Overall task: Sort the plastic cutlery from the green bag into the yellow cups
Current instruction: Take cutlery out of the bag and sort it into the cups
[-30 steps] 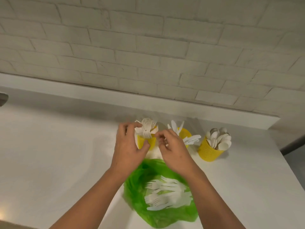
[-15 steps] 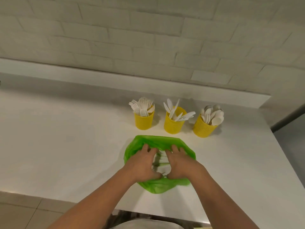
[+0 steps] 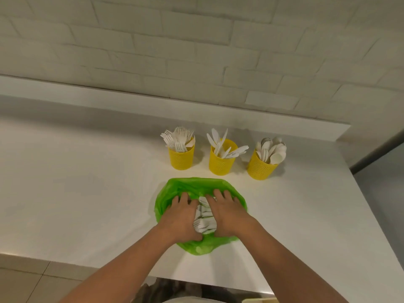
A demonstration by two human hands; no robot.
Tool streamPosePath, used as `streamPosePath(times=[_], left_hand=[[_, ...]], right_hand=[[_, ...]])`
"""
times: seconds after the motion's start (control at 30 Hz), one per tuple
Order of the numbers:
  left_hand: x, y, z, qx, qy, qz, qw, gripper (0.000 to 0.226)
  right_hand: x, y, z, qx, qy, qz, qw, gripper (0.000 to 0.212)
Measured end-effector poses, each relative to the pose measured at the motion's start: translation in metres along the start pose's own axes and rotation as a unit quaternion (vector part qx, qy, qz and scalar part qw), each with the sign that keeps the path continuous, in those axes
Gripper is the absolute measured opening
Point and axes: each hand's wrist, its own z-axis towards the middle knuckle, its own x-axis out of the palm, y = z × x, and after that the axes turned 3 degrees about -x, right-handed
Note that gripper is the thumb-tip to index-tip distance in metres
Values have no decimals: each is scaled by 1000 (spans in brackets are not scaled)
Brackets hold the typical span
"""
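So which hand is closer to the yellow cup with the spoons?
The right. The right hand rests in the green bag, in front of the spoon cup and slightly left; the left hand lies beside it, farther left.

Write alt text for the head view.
The left hand and right hand rest inside a green bag on a white counter, flanking a pile of white cutlery. Behind stand three yellow cups: forks, knives, spoons, left to right.

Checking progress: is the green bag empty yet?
Not empty: white cutlery lies inside the green bag, between the left hand and right hand.
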Motion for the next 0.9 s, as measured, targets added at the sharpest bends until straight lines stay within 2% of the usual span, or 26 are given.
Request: streamPosePath(times=[0.07, 0.13, 0.37, 0.43, 0.53, 0.67, 0.8, 0.9], left_hand=[[3, 0, 3, -10, 3, -11, 1000, 94], [3, -3, 3, -18, 8, -30, 999, 83], [-7, -19, 8, -48, 28, -14, 998, 70], [-8, -16, 11, -43, 30, -35, 998, 58], [-16, -15, 9, -32, 23, -37, 999, 34], [-26, -13, 8, 1, -15, 4, 1000, 28], [-29, -7, 9, 51, -45, 4, 998, 28], [-30, -1, 9, 71, -35, -9, 997, 23]], right_hand=[[2, -3, 1, -12, -29, 13, 999, 96], [7, -5, 0, -18, -42, 26, 999, 87], [16, -12, -7, -39, -100, 55, 993, 75], [14, -14, -6, -48, -111, 59, 991, 67], [12, -15, -10, -55, -101, 68, 991, 53], [6, -11, -13, -38, -79, 78, 993, 40], [-2, 0, -11, -13, -61, 49, 997, 56], [-1, 8, -7, -1, -52, 45, 998, 66]])
